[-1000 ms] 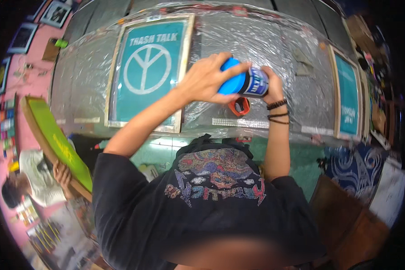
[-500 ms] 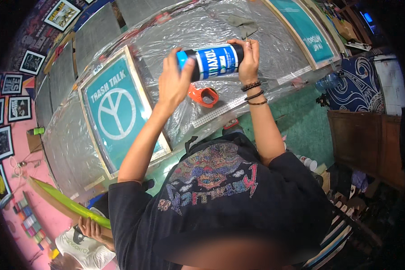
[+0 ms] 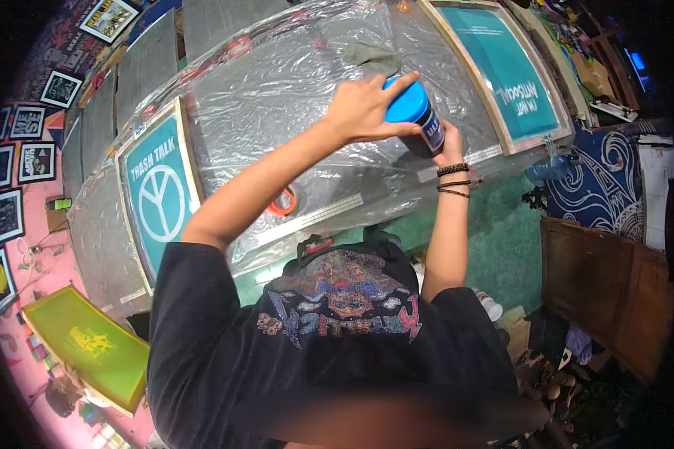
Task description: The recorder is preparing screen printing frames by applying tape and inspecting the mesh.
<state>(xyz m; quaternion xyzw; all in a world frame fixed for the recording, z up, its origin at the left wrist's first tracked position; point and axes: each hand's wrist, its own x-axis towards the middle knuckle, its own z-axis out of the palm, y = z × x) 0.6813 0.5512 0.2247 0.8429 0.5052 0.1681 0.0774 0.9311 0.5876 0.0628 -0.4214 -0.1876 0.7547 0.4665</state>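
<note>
Above the plastic-covered table I hold a dark jar (image 3: 431,138) with a blue label, tilted so that its blue lid (image 3: 406,105) faces up toward me. My left hand (image 3: 361,111) spans the lid, thumb on the near side and fingers on the far side. My right hand (image 3: 451,144) is wrapped round the lower part of the jar; its fingers are mostly hidden behind it. An orange ring-shaped thing (image 3: 291,203) lies on the table beyond my left forearm, partly covered by it.
Teal screen-printing frames stand at the left (image 3: 132,196) and right (image 3: 502,58). A grey-green cloth (image 3: 371,57) lies at the back. White gridded strips (image 3: 318,215) run along the table's near edge. Lower left, a yellow-green screen (image 3: 90,346) partly hides a person (image 3: 64,393).
The jar has swung from lying sideways to a steeper tilt with its lid up, and has moved right. Both hands moved with it. The yellow-green screen has turned its face into view.
</note>
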